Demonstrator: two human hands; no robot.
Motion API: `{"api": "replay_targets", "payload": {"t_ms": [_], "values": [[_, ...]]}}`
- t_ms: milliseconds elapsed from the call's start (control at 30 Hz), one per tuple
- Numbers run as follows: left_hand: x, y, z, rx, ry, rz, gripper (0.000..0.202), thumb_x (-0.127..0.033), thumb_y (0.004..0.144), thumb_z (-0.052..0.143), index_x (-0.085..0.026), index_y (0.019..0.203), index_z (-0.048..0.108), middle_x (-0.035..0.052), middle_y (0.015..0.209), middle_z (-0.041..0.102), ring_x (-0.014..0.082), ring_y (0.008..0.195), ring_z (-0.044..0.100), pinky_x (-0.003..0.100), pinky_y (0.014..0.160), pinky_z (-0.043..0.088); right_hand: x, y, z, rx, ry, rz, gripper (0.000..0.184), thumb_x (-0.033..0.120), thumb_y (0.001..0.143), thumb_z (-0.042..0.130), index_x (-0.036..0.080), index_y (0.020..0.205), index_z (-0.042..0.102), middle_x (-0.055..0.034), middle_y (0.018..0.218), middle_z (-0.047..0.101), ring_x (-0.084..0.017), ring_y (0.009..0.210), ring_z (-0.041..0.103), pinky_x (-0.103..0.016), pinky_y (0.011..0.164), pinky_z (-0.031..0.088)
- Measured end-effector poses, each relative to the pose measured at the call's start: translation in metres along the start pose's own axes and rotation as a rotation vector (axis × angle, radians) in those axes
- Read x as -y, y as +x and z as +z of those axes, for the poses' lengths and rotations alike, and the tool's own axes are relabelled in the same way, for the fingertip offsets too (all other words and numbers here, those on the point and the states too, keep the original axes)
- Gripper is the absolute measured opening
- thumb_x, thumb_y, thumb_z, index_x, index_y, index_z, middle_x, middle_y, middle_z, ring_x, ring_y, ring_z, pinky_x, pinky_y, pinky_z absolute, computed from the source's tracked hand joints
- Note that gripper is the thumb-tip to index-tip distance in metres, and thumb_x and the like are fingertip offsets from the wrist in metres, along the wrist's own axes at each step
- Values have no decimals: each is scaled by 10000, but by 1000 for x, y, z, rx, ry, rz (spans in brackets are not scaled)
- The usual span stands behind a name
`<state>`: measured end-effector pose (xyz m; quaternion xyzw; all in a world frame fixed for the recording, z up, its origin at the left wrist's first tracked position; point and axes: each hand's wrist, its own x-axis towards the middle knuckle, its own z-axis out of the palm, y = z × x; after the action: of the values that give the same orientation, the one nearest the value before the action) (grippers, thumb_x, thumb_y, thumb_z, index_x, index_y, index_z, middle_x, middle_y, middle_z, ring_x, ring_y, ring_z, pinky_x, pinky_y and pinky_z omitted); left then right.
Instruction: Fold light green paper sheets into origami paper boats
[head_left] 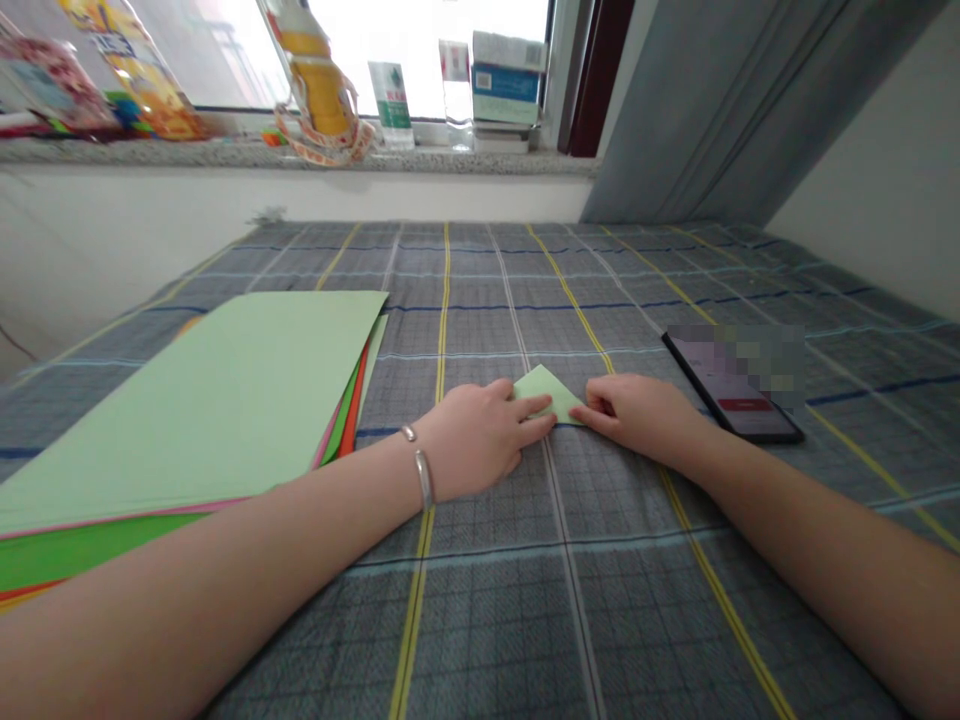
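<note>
While the left hand (pixel 480 440) pressed its fingers, a little apart, on a small, pale green, folded paper (pixel 541 381), the curled right hand (pixel 641 410) touched the paper's right corner; I could not tell if it pinched. Left of the fingers lay a stack of big coloured paper sheets (pixel 225 390), and right of them a flat black phone (pixel 712 375), on grey checked cloth (pixel 495 620).

Open stretch of plaid cloth (pixel 487 620) between the forearms (pixel 300 540), wider passage beyond the folded paper (pixel 541 379) toward the wall (pixel 450 196), left hand (pixel 484 438) and right hand (pixel 637 412) blocking the paper's two sides, paper stack (pixel 225 400) obstructing the left, phone (pixel 724 385) just beyond the right forearm.
</note>
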<state>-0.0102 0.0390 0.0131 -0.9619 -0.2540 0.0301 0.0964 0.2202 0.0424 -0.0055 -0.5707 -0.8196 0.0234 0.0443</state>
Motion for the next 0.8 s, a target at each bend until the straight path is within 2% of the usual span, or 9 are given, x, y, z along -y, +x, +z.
{"api": "replay_targets", "payload": {"t_ms": [67, 133, 200, 267, 333, 500, 800], "values": [[-1, 0, -1, 9, -2, -6, 501, -282, 900, 452, -293, 1397, 392, 2, 1438, 441, 237, 984, 521, 325, 650, 431, -1, -1, 2, -95, 12, -52, 321, 521, 832, 502, 217, 733, 526, -29, 769, 614, -196, 751, 533, -308, 651, 378], [-3, 0, -2, 13, 1, -14, 516, -294, 902, 450, -311, 1411, 369, 7, 1431, 447, 237, 970, 519, 325, 647, 425, -3, -1, 7, -165, 37, -102, 311, 507, 817, 526, 203, 877, 550, -71, 941, 624, -234, 937, 543, -360, 824, 412], [-4, 0, -1, 5, 9, -24, 511, -300, 902, 454, -320, 1406, 375, 10, 1423, 455, 239, 956, 521, 322, 633, 417, -6, 0, 14, -166, 71, -143, 346, 465, 833, 508, 197, 1049, 533, -111, 1158, 577, -258, 1138, 490, -412, 973, 370], [-6, 1, -1, -9, 19, -32, 497, -297, 898, 462, -322, 1390, 397, 5, 1409, 469, 244, 945, 525, 323, 616, 412, -10, 1, 20, -139, 86, -162, 423, 439, 843, 485, 211, 1199, 468, -131, 1373, 443, -272, 1318, 350, -461, 1070, 291], [-7, 1, 0, -21, 27, -36, 485, -287, 894, 467, -320, 1375, 415, -2, 1392, 485, 251, 943, 529, 328, 604, 410, -12, 2, 25, -105, 91, -145, 509, 435, 848, 466, 228, 1306, 387, -125, 1478, 326, -277, 1401, 218, -499, 1115, 216], [-9, 1, 0, -26, 32, -41, 455, -276, 905, 453, -312, 1358, 436, 6, 1374, 499, 249, 940, 535, 330, 596, 404, -13, 4, 26, -38, 85, -95, 675, 403, 843, 448, 213, 1446, 210, -131, 1530, 255, -293, 1433, 118, -529, 1140, 138], [-9, 2, -1, -27, 18, -34, 431, -282, 898, 463, -293, 1328, 461, 26, 1357, 510, 239, 951, 544, 328, 614, 400, -16, 5, 30, -33, 45, -47, 737, 342, 795, 463, 223, 1466, 185, -110, 1539, 254, -319, 1429, 127, -548, 1132, 165]]}}
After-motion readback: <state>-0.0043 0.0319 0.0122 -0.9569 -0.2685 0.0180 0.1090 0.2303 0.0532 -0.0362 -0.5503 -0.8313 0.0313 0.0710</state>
